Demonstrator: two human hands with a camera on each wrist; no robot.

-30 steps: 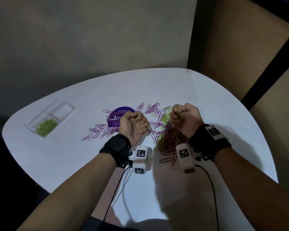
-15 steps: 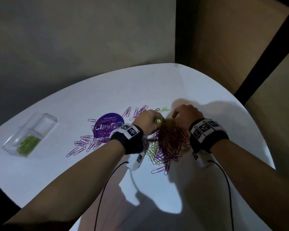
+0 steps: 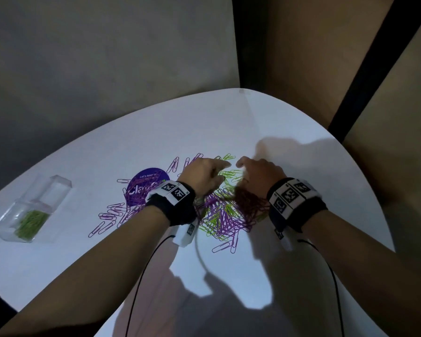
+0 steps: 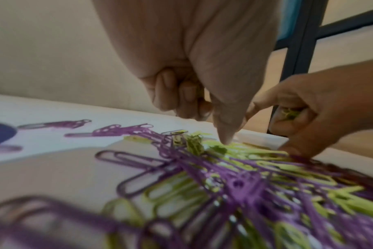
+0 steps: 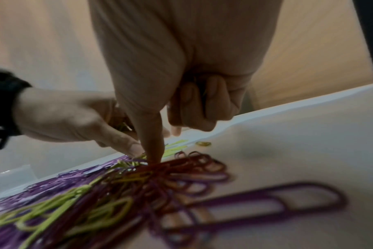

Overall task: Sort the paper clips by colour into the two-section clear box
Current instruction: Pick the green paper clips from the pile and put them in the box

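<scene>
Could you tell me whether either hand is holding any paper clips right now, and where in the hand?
The right hand holds green clips bunched inside its curled fingers; the left hand's contents cannot be told.

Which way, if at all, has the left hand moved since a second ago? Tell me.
Yes. The left hand has shifted right, off the edge of the purple sticker, onto the green clips.

both arms reach forward, side by side. each wrist wears a black band with white square tags. the left hand (image 3: 203,176) points its first finger and thumb down and out, and its other fingers (image 4: 170,94) are curled into the palm. the right hand (image 3: 260,172) does the same, with green paper clips (image 4: 289,113) held inside its curled fingers.
</scene>
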